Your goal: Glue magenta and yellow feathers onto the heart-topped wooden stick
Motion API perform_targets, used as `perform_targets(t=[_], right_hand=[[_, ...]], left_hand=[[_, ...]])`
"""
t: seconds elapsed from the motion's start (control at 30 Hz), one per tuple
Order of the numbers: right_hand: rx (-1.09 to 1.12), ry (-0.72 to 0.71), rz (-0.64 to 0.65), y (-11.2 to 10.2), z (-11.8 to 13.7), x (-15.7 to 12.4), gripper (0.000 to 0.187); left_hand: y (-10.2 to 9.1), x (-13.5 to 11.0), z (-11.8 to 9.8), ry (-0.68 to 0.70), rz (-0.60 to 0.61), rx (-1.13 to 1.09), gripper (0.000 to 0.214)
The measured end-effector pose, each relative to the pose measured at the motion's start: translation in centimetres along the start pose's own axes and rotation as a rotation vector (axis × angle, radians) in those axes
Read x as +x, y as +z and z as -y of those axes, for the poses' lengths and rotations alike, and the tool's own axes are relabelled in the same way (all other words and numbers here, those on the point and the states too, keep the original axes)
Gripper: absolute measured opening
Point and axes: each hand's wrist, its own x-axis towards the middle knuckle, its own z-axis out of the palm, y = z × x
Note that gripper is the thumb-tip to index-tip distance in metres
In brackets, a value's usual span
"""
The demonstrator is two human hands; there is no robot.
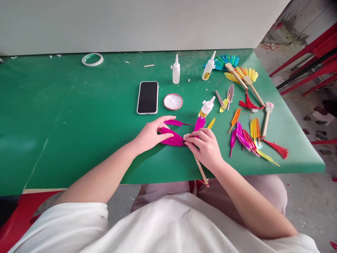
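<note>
My left hand (149, 136) is closed lightly around a broad magenta feather (172, 137), thumb on top of it. Beside its fingertips lies a narrower magenta feather (172, 123). The fingertips of my right hand (205, 146) are pinched at the quill end of the broad feather, over the head of a wooden fan handle (200, 167). That handle slants down past the table's front edge and has a bit of red at its lower end. Most of its head is hidden by my fingers. Another magenta feather (200, 123) stands out just beyond my right hand, near a glue bottle (206, 108).
Farther back are two more glue bottles (176, 72) (209, 66), a phone (147, 97), a round lid (173, 101) and a tape roll (92, 59). Feather fans (250, 82) with red tassels (276, 147) and loose coloured feathers (246, 137) lie on the right. A white panel (131, 24) borders the green table.
</note>
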Motion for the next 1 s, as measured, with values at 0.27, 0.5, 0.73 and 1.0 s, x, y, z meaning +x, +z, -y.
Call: perform_targets(t=[0.27,0.5,0.73,1.0], right_hand=[[0.055,0.059,-0.117,-0.7,0.0,0.3,0.005],[0.086,0.067,-0.075,-1.0,0.4,0.4,0.01],[0.019,0.119,-0.004,-0.7,0.4,0.3,0.015],[0.048,0.055,-0.001,-1.3,0.2,-0.1,0.013]], left_hand=[[-0.2,-0.2,-0.2,0.088,-0.11,-0.002,0.049],[-0.1,-0.2,0.1,0.154,-0.141,-0.041,0.045],[-0.3,0.0,0.0,0.182,-0.413,-0.019,0.038],[-1.1,2.4,1.1,0.066,-0.594,0.078,0.033]])
